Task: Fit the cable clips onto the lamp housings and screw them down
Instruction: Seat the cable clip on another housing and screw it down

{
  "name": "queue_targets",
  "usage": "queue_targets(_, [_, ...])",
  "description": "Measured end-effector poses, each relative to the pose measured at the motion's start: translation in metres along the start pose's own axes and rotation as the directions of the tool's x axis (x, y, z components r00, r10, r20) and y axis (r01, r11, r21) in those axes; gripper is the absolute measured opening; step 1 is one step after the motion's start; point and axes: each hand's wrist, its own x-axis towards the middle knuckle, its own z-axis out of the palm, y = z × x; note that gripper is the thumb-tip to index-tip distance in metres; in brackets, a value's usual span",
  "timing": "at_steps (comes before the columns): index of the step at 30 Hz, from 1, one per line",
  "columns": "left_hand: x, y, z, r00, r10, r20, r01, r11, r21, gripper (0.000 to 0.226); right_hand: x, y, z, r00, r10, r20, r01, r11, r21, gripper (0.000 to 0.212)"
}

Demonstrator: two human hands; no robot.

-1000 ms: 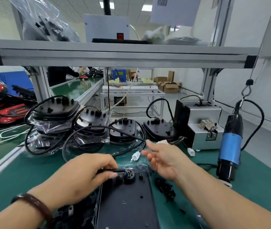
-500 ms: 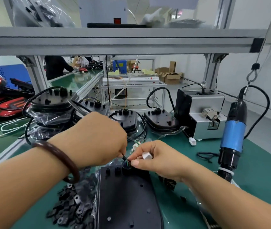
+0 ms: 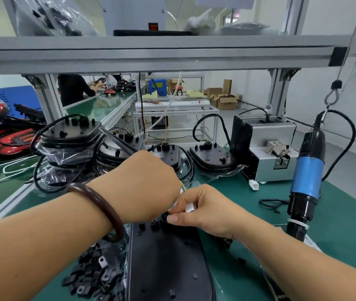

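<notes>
A black lamp housing [image 3: 168, 263] lies back-up on the green bench in front of me. My left hand [image 3: 144, 185] is curled above its far end and grips the lamp's cable, whose coloured wires show at its knuckles. My right hand [image 3: 203, 209] pinches a small white connector [image 3: 190, 207] at the housing's round cable port, thumb against the port's rim. A heap of black cable clips [image 3: 94, 276] lies in a clear bag left of the housing.
Several bagged lamp housings with black cables [image 3: 72, 140] stand stacked behind my hands. A grey screw feeder [image 3: 268, 153] sits at the right. A blue electric screwdriver [image 3: 305, 181] hangs from a hook further right. An aluminium shelf beam [image 3: 172, 53] crosses overhead.
My left hand rose from the housing's left side to above its far end with the cable. My right hand came in, took the white connector and now pinches it at the port.
</notes>
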Motion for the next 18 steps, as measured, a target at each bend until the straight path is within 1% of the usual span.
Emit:
queue_targets(2, [0.000, 0.000, 0.003, 1.000, -0.004, -0.002, 0.004, 1.000, -0.025, 0.022, 0.000, 0.002, 0.000, 1.000, 0.000, 0.005, 0.000, 1.000, -0.004, 0.026])
queue_targets(3, [0.000, -0.001, 0.006, 1.000, -0.008, -0.014, 0.007, 0.998, -0.060, 0.017, 0.001, 0.003, 0.000, 1.000, 0.005, 0.005, -0.005, 1.000, -0.009, 0.026])
queue_targets(4, [-0.001, -0.004, 0.010, 0.999, -0.009, -0.032, 0.005, 0.994, -0.111, 0.014, 0.000, 0.004, -0.001, 1.000, 0.017, 0.009, -0.017, 1.000, -0.012, 0.025])
queue_targets(6, [-0.007, -0.012, 0.020, 0.999, -0.028, -0.037, 0.017, 0.964, -0.264, 0.021, 0.000, 0.003, -0.004, 0.998, 0.048, 0.028, -0.049, 0.999, 0.012, 0.020])
queue_targets(7, [-0.013, -0.015, 0.025, 0.999, -0.044, -0.015, 0.036, 0.928, -0.372, 0.023, 0.000, 0.003, -0.007, 0.998, 0.060, 0.031, -0.061, 0.996, 0.064, 0.015])
queue_targets(9, [-0.025, -0.015, 0.038, 0.996, -0.086, 0.029, 0.087, 0.811, -0.578, 0.023, 0.001, 0.004, -0.014, 0.993, 0.121, -0.007, -0.116, 0.964, 0.238, 0.003])
queue_targets(10, [-0.030, -0.011, 0.047, 0.992, -0.119, 0.039, 0.114, 0.735, -0.668, 0.022, 0.003, 0.006, -0.018, 0.983, 0.177, -0.048, -0.154, 0.940, 0.306, 0.004])
queue_targets(11, [-0.035, -0.007, 0.056, 0.986, -0.157, 0.049, 0.141, 0.649, -0.748, 0.021, 0.005, 0.009, -0.021, 0.965, 0.245, -0.092, -0.202, 0.921, 0.332, 0.011])
queue_targets(12, [-0.038, -0.002, 0.064, 0.979, -0.198, 0.056, 0.159, 0.561, -0.812, 0.021, 0.007, 0.011, -0.024, 0.939, 0.312, -0.142, -0.262, 0.921, 0.289, 0.019])
queue_targets(13, [-0.041, 0.003, 0.069, 0.971, -0.229, 0.062, 0.171, 0.492, -0.853, 0.022, 0.010, 0.014, -0.026, 0.907, 0.369, -0.201, -0.334, 0.923, 0.190, 0.029])
queue_targets(14, [-0.043, 0.007, 0.073, 0.966, -0.249, 0.064, 0.174, 0.450, -0.876, 0.024, 0.012, 0.017, -0.027, 0.878, 0.402, -0.261, -0.397, 0.915, 0.073, 0.039])
queue_targets(16, [-0.044, 0.013, 0.077, 0.957, -0.288, 0.042, 0.162, 0.407, -0.899, 0.034, 0.016, 0.022, -0.030, 0.837, 0.399, -0.374, -0.475, 0.870, -0.135, 0.059])
queue_targets(18, [-0.045, 0.016, 0.079, 0.946, -0.323, 0.018, 0.146, 0.377, -0.914, 0.038, 0.018, 0.024, -0.034, 0.835, 0.345, -0.429, -0.510, 0.777, -0.368, 0.071])
